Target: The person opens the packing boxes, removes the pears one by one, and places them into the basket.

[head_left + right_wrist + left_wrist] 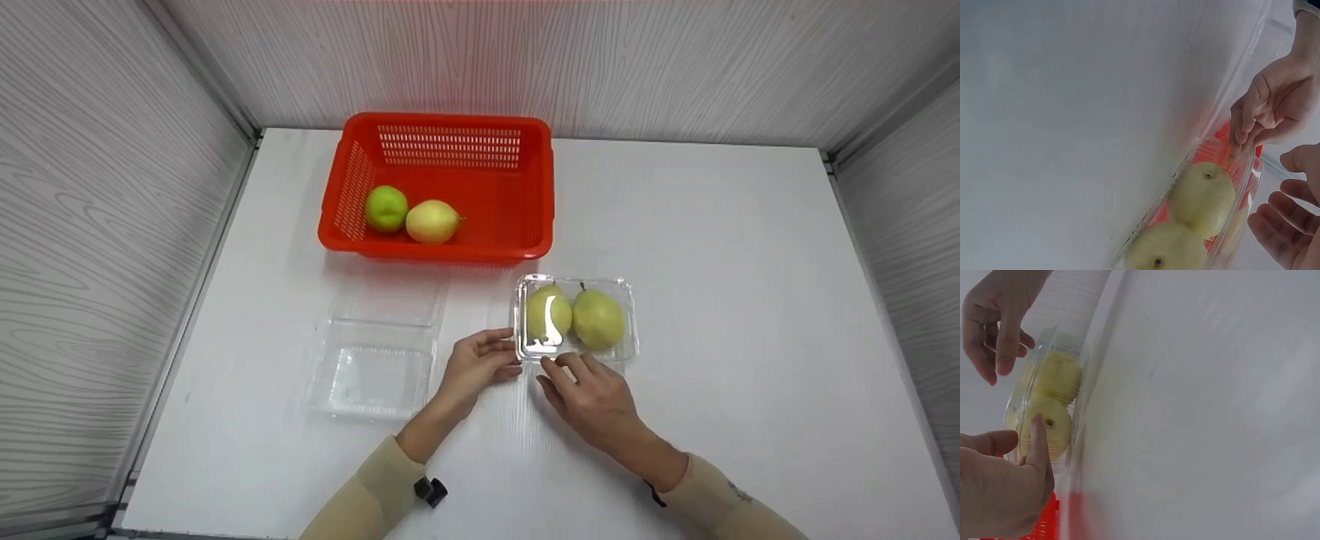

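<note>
A clear plastic clamshell box (630,341) lies on the white table with its lid down over two yellow-green pears (598,320). At its near left corner is my left hand (474,369), its fingertips against the side and its index finger straight in the left wrist view. My right hand (598,399) is at the front edge, with loosely bent fingers. A gap shows between it and the box in both wrist views, and it holds nothing. One pear (1202,199) shows through the box wall in the right wrist view.
Behind the box stands a red plastic basket (536,187) holding a green apple (386,208) and a pale yellow pear (433,222). A second clear clamshell box (379,379) lies opened out to the left of my left hand. Panelled walls enclose the table's back and sides.
</note>
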Demonstrator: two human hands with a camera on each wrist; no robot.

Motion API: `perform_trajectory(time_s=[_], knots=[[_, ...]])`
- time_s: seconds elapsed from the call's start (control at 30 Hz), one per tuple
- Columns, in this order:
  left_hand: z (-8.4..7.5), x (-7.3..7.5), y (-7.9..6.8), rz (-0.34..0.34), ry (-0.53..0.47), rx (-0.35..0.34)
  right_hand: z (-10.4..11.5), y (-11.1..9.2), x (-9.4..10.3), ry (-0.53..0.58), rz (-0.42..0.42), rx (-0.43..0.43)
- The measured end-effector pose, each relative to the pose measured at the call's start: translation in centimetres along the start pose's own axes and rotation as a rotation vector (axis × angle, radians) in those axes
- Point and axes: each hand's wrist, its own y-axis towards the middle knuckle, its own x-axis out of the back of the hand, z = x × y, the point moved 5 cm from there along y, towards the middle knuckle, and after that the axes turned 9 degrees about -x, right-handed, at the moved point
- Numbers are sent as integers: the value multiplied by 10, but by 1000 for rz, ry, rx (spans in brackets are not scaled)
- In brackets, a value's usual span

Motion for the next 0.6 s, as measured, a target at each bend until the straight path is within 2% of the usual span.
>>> perform_trajectory(time_s=[0.43, 0.6], knots=[[-1, -1, 0, 15, -58, -6, 14, 5, -18, -149, 61, 77], [0, -2, 1, 15, -100, -1, 12, 6, -21, -180, 49, 84]])
